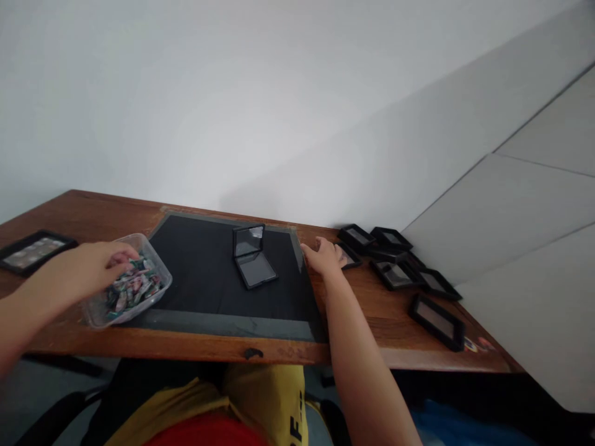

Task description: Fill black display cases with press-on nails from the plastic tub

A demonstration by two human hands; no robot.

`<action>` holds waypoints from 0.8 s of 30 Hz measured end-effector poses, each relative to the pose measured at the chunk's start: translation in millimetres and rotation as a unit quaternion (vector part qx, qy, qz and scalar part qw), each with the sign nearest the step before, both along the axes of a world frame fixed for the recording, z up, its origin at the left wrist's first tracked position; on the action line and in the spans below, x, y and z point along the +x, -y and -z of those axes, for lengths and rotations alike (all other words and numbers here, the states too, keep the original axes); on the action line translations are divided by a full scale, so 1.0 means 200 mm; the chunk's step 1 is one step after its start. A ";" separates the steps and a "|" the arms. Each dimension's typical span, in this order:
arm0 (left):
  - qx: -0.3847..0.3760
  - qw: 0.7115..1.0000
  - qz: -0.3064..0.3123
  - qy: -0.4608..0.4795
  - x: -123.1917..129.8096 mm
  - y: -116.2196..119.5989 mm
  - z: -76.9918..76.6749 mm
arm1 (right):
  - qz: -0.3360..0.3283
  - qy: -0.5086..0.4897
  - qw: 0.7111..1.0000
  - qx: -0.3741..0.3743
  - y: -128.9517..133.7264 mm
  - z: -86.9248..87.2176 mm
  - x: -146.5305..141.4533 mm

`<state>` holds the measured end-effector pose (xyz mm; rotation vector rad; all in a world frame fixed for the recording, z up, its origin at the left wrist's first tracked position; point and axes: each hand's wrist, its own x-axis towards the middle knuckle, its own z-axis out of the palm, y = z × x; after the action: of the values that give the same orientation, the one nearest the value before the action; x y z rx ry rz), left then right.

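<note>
In the tub (96,314) at left with the left hand (105,261), fingers curled over packets (132,291), unclear if clamped on any. At right with the right hand (326,257), fingers apart beside a frame (352,257). Between, on the mat (199,272), an unfolded case (256,270), likely for easy reach.

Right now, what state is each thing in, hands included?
Central case: open, lid raised
Left-side case: flat, looks shut
Right-side cases: flat, look shut, some crowded together
Tub: uncovered, partly filled
Small pieces: loose, heaped in the tub
Mat: spread flat
Left hand: in the tub, grip unclear
Right hand: open, beside a case
</note>
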<state>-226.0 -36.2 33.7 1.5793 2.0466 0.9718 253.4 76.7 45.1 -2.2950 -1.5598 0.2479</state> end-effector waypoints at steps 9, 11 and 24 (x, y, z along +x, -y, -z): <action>0.172 0.966 0.093 -0.170 0.54 0.26 -0.36 | -0.042 -0.019 0.995 0.084 0.05 -0.01 -0.08; 0.211 0.961 0.125 -0.130 0.73 0.24 -0.33 | -0.067 -0.029 0.991 0.116 0.08 -0.02 -0.11; 0.250 0.950 0.185 0.016 1.05 -0.07 0.12 | -0.450 -0.393 0.800 0.039 0.22 0.04 -0.29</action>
<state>-15.9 -21.8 9.0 2.0812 1.4616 1.4204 195.8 31.8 36.3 -0.9309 -1.9168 1.1587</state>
